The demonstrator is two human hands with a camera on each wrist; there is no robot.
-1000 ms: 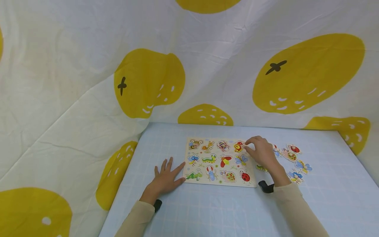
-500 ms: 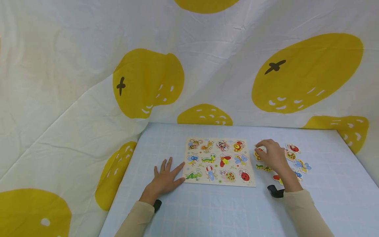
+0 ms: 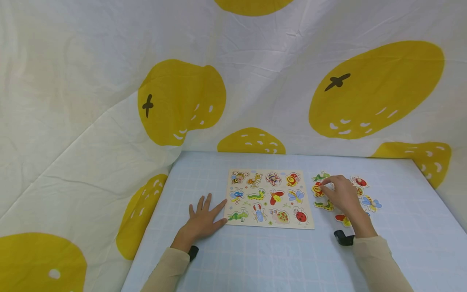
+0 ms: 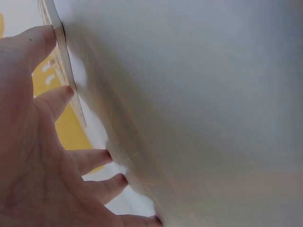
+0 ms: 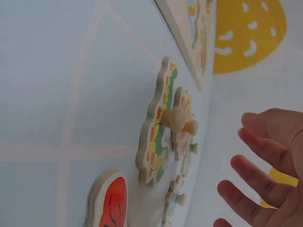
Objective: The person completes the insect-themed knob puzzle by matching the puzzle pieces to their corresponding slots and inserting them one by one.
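Left fingers (image 3: 219,207) touch board (image 3: 286,198) — right fingers (image 5: 265,146) near pieces (image 3: 324,206).

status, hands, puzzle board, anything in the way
Left hand spread, touching left edge of puzzle board. Right hand empty, above loose knobbed bug pieces. Board flat on table. Right hand hides some pieces in head view.
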